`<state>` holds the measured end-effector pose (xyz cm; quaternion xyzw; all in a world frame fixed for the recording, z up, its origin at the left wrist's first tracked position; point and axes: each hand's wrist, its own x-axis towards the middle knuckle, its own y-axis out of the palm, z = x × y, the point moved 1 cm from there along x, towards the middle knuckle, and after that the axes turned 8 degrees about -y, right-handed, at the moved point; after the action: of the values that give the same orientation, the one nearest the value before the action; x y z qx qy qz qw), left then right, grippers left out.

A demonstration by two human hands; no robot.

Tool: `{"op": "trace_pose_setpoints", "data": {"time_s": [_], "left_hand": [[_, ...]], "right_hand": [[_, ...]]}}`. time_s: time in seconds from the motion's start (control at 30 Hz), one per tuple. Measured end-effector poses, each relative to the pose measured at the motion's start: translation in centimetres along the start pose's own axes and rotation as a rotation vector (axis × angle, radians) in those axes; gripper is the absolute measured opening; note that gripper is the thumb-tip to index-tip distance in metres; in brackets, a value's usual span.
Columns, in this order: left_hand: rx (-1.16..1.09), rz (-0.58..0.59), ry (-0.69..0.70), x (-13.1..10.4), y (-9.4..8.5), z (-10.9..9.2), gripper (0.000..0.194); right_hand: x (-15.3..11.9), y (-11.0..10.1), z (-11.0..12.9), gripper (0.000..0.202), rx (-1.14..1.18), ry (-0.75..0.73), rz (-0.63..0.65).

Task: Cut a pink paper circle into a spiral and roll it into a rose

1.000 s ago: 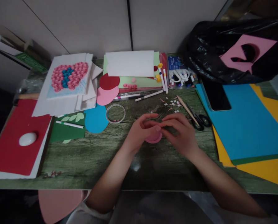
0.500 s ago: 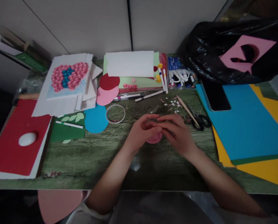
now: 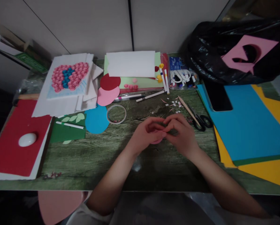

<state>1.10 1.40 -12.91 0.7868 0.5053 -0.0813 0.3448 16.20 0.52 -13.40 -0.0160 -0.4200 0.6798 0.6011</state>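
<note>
A piece of pink paper (image 3: 156,142) with a rounded lower edge shows beneath my fingers, near the middle of the table. My left hand (image 3: 147,134) is closed on it, thumb laid over the top. From the other side my right hand (image 3: 182,135) meets it, thumb and index finger pinched together at the paper's edge by my left fingertips. Most of the paper is hidden behind my fingers. Scissors (image 3: 204,122) with black handles and a pointed wooden stick (image 3: 188,110) lie just beyond my right hand.
A tape roll (image 3: 116,114) and a blue paper circle (image 3: 97,120) lie left of my hands. Right are blue sheets (image 3: 254,125) with a phone (image 3: 218,96). Further back stand a rosette picture (image 3: 69,78), markers (image 3: 150,96) and a black plastic bag (image 3: 210,47). Paper scraps (image 3: 174,105) are scattered.
My right thumb and index finger have drawn together into a pinch, and both hands have shifted slightly right. Less of the pink paper shows now.
</note>
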Motion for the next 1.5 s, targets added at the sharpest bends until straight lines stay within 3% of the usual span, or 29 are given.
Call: {"op": "trace_pose_setpoints", "data": {"time_s": [0.2,0.43,0.77,1.03,1.3,1.5], "left_hand": [[-0.004,-0.002,-0.081,-0.10,0.18,0.11,0.044],[-0.100,-0.092,0.005,0.35,-0.26,0.13,0.062],[-0.080,-0.092,0.017,0.35,-0.57,0.08,0.059],[-0.083,-0.032,-0.008,0.21,-0.25,0.06,0.050],[-0.052,0.058,-0.054,-0.01,0.28,0.06,0.048],[-0.069,0.033,-0.056,0.09,0.19,0.31,0.048]], "right_hand": [[0.12,-0.06,0.11,0.020,-0.024,0.033,0.033],[0.35,-0.52,0.26,0.010,-0.030,-0.015,0.003],[0.02,-0.11,-0.08,0.027,-0.037,-0.082,0.104],[0.17,-0.27,0.17,0.011,-0.006,-0.038,-0.005],[0.17,-0.06,0.50,0.022,0.049,0.032,-0.032],[0.17,-0.09,0.54,0.020,0.014,0.046,-0.037]]}}
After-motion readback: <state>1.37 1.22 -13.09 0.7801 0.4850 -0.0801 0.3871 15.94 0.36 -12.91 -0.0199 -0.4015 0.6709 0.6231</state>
